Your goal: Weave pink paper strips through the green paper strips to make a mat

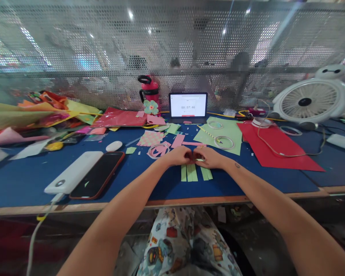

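Close together at the middle of the table are my left hand (179,155) and my right hand (209,157), fingers bent and pinched. Light green paper strips (191,173) lie side by side under them, cut ends toward me. A further group of green strips (206,173) sits below my right hand. Both hands pinch at the strips' upper ends, which my fingers mostly hide. Just beyond are pink paper pieces (178,141), a woven pink-and-green paper mat (150,138) and a roll of tape (158,151).
A phone (98,175), a white power bank (74,172) and a white mouse (114,146) lie left. A tablet with a timer (188,105) and a pink bottle (151,94) stand behind. Right are green sheets (232,130), red paper (278,149) and a fan (310,99).
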A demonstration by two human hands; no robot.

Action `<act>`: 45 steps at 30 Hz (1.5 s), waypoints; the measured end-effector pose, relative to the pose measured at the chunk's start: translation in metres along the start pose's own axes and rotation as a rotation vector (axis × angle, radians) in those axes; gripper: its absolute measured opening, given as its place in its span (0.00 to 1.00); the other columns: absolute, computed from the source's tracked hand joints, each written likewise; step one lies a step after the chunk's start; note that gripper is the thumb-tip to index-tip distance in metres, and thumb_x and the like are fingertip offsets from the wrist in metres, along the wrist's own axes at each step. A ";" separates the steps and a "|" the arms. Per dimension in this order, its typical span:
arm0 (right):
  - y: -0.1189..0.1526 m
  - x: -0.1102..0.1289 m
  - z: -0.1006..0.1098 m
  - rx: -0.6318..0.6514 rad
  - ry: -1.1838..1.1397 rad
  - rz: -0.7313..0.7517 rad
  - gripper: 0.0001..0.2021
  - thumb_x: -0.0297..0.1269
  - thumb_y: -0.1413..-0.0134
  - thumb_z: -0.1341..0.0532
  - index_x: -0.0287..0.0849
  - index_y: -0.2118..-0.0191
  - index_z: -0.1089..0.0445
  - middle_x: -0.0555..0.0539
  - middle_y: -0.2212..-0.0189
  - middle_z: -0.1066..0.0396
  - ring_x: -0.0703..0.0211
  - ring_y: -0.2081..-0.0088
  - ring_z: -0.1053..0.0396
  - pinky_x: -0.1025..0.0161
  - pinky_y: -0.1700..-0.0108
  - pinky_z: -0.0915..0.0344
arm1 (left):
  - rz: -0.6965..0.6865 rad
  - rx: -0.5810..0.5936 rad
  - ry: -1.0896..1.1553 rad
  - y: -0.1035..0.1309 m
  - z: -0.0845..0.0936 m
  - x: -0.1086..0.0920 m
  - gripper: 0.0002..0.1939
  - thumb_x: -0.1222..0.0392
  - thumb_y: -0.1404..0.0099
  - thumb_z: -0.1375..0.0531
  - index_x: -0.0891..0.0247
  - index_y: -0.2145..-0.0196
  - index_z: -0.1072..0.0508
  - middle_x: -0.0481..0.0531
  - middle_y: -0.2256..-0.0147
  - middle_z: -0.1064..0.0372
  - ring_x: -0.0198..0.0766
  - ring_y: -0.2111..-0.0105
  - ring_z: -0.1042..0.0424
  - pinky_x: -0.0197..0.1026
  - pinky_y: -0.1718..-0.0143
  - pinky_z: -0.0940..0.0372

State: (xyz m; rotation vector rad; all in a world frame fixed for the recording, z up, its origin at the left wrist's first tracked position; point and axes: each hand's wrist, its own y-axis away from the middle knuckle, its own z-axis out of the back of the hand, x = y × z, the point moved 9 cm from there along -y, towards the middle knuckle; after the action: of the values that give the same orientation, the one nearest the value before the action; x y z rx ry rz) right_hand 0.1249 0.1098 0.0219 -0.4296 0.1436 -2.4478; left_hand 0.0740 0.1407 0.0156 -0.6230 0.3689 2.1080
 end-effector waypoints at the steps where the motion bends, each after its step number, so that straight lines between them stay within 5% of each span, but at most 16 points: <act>1: 0.000 0.000 0.000 -0.002 0.010 -0.001 0.03 0.32 0.53 0.44 0.40 0.70 0.39 0.46 0.71 0.36 0.61 0.71 0.41 0.66 0.69 0.46 | -0.001 -0.003 -0.001 0.000 0.000 0.000 0.08 0.63 0.50 0.42 0.69 0.71 0.26 0.50 0.75 0.30 0.33 0.75 0.33 0.33 0.73 0.42; 45: -0.001 -0.007 -0.006 0.012 -0.030 0.022 0.03 0.31 0.49 0.49 0.43 0.72 0.45 0.49 0.72 0.42 0.60 0.67 0.42 0.62 0.62 0.44 | -0.025 0.014 0.089 -0.001 -0.002 -0.002 0.10 0.60 0.50 0.39 0.69 0.71 0.25 0.51 0.75 0.28 0.34 0.75 0.33 0.33 0.74 0.42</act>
State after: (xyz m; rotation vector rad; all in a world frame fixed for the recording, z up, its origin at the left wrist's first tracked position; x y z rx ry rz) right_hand 0.1270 0.1149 0.0150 -0.4573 0.1208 -2.4182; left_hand 0.0761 0.1388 0.0147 -0.7110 0.4232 2.0572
